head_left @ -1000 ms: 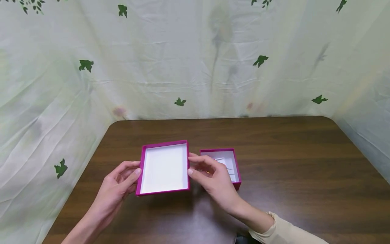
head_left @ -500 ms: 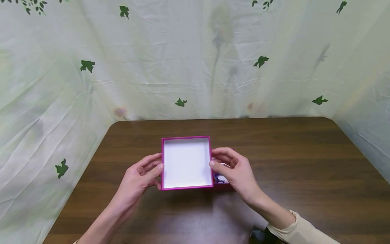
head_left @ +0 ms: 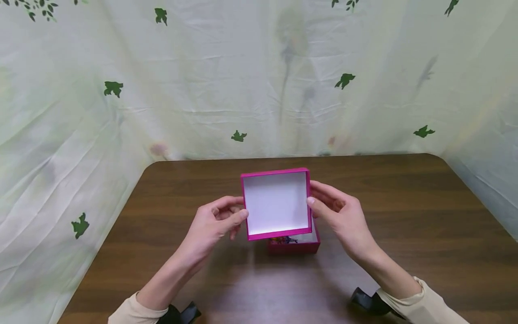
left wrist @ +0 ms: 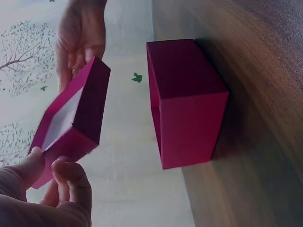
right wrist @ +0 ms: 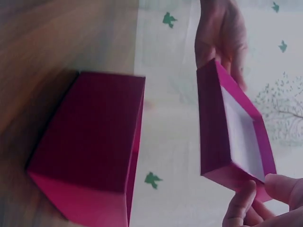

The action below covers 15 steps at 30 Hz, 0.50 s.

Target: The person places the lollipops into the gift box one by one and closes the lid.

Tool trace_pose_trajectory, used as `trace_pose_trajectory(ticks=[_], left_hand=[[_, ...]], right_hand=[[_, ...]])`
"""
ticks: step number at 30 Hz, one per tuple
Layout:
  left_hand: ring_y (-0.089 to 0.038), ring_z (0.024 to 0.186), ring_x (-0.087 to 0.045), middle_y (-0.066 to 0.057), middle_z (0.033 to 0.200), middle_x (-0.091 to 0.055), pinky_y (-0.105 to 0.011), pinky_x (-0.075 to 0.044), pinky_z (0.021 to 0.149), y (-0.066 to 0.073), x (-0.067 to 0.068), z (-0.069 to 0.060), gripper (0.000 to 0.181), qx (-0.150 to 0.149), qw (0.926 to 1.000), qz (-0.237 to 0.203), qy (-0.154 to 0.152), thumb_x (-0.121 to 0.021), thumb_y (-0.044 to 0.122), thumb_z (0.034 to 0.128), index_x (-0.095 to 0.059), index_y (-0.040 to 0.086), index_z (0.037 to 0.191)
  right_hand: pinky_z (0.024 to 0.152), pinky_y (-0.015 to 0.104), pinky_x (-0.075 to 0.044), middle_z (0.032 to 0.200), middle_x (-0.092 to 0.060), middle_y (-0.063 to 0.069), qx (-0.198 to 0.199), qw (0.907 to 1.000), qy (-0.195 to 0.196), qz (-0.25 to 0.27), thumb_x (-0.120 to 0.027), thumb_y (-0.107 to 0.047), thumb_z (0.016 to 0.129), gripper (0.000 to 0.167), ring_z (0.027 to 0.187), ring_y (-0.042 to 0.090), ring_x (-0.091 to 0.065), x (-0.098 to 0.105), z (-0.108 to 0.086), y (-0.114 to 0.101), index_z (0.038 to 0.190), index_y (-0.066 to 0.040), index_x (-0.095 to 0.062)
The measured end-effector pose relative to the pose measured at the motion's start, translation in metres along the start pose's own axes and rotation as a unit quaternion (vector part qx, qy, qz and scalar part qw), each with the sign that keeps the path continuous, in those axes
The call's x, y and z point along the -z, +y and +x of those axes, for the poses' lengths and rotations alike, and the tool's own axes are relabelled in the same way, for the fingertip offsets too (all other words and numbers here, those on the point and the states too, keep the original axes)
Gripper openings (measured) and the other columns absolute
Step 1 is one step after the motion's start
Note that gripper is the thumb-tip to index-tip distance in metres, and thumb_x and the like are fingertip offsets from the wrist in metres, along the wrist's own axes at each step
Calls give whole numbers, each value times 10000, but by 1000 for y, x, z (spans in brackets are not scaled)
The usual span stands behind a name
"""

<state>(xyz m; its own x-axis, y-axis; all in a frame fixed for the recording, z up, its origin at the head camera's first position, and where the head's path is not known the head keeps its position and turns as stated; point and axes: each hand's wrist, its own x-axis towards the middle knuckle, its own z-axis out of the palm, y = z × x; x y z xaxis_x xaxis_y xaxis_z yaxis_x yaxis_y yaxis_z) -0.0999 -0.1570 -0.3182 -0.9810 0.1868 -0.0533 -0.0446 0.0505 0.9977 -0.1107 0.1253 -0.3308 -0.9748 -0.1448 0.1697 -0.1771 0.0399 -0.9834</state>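
A square magenta box lid (head_left: 277, 204) with a white inside is held up in the air, its hollow side facing the head camera. The left hand (head_left: 214, 225) pinches its left edge between thumb and fingers. At the opposite edge, the right hand (head_left: 340, 218) pinches it likewise. Below and behind the lid, the magenta box (head_left: 294, 248) stands on the table with its top open. Small colourful contents (head_left: 283, 240) show at its near inside edge; the lid hides the rest. Both wrist views show the lid apart from the box (left wrist: 191, 127).
The brown wooden table (head_left: 404, 216) extends around the box. A pale curtain (head_left: 202, 90) with green leaf shapes hangs behind and at the sides. Dark wrist devices (head_left: 370, 302) sit by both sleeves, close to the table's near side.
Both hands have carried the lid rightward and slightly up, from left of the box to above it. The box has stayed in place and is now mostly covered from the head view.
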Motion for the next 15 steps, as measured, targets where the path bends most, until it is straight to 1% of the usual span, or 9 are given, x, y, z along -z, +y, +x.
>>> trace_pose_trajectory(ticks=[2, 3, 6, 8, 11, 12, 15], left_hand=[[-192, 590, -518, -177, 831, -607, -250, -438, 531, -1, -2, 2, 392, -31, 9999, 33, -104, -747, 175, 886, -618, 49, 1234], [-187, 585, -516, -171, 817, -614, -241, -424, 515, -1, -4, 4, 399, -51, 9998, -2, -185, -740, 163, 892, -603, 53, 1249], [-192, 598, -554, -170, 801, -643, -238, -435, 501, -2, -8, 8, 408, -133, 9993, -49, -349, -722, 122, 901, -580, 61, 1279], [-209, 619, -591, -180, 836, -668, -252, -463, 514, -1, -10, 10, 408, -168, 9990, -49, -402, -714, 96, 903, -578, 79, 1287], [-247, 683, -649, -197, 888, -686, -311, -517, 551, -2, -14, 12, 404, -211, 9990, 84, -394, -706, 62, 901, -592, 109, 1286], [-260, 709, -663, -197, 903, -691, -339, -534, 569, -2, -15, 13, 398, -214, 9990, 138, -376, -698, 52, 904, -598, 121, 1284], [-294, 773, -677, -197, 914, -692, -417, -560, 627, -3, -18, 15, 349, -252, 9987, 275, -354, -653, 49, 935, -616, 147, 1268]], right_hand=[[849, 336, -544, 1276, -631, 78, 68, 9999, 36, -117, -701, -216, 928, 475, 1109, 229, -625, 4, -1, -1, 1374, -112, -574], [852, 333, -542, 1275, -633, 73, 93, 9998, 57, -166, -701, -216, 928, 477, 1108, 229, -625, 6, -1, -1, 1376, -117, -574], [839, 325, -544, 1252, -644, 71, 138, 9995, 116, -274, -704, -212, 925, 473, 1077, 260, -627, 10, -3, -2, 1373, -126, -580], [839, 317, -542, 1244, -650, 70, 175, 9993, 165, -289, -704, -201, 924, 461, 1076, 283, -622, 13, -5, -1, 1365, -133, -589], [852, 318, -539, 1234, -652, 90, 255, 9993, 146, -235, -692, -170, 932, 441, 1077, 327, -618, 17, -8, 0, 1360, -132, -594], [865, 315, -534, 1236, -652, 89, 278, 9993, 133, -225, -687, -164, 934, 434, 1091, 324, -616, 18, -9, 0, 1358, -136, -596], [908, 337, -516, 1257, -637, 129, 413, 9991, -13, -41, -650, -120, 955, 400, 1118, 329, -612, 21, -11, 2, 1351, -102, -596]])
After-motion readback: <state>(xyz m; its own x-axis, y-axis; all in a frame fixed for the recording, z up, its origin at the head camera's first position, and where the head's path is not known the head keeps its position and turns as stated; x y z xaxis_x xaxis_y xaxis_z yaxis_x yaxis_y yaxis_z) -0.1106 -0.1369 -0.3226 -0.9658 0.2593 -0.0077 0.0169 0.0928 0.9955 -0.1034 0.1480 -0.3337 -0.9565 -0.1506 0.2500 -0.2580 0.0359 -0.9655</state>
